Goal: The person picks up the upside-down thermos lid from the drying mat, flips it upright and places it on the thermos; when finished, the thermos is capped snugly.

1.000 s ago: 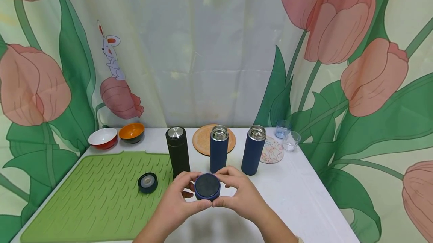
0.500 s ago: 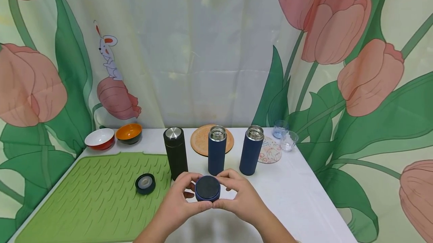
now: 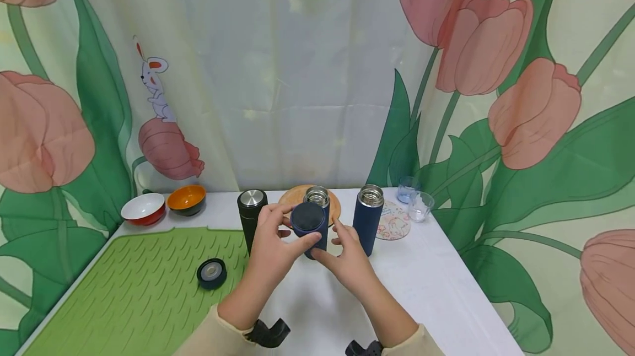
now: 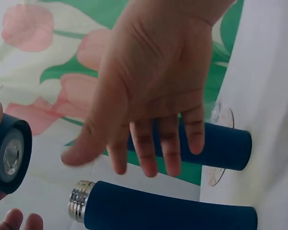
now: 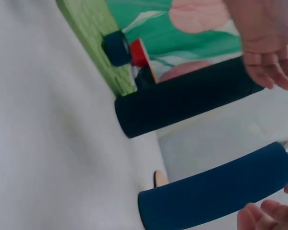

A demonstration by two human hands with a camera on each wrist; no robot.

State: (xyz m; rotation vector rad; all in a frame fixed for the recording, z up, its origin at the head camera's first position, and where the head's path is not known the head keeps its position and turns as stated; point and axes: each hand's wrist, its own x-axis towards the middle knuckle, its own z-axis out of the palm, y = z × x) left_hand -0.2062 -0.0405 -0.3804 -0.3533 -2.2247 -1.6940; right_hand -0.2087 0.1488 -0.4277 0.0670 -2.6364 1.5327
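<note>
My left hand (image 3: 272, 240) pinches a dark navy bottle lid (image 3: 307, 216) between thumb and fingers, above the table. In the left wrist view, the lid's underside shows a pale, round inner seal. Apart from the lid, my right hand (image 3: 349, 259) has its fingers spread; this palm also fills the middle of the left wrist view. Just behind the lid stands a navy thermos bottle (image 4: 173, 208) with a bare steel mouth, partly hidden in the head view. Another uncapped navy bottle (image 3: 367, 226) stands upright to its right. A black bottle (image 3: 248, 224) with a silver-topped cap is at left.
On the green mat (image 3: 139, 284) lies a dark round lid (image 3: 211, 274), underside up. A red-and-white bowl (image 3: 143, 209) and an orange bowl (image 3: 186, 199) sit at the back left. Behind the bottles are a round wooden board (image 3: 292, 195), a patterned coaster (image 3: 394, 220) and clear cups (image 3: 420, 206).
Both hands have moved forward and up with the lid, toward the middle navy bottle. The right hand has let go of the lid; the left keeps hold of it.
</note>
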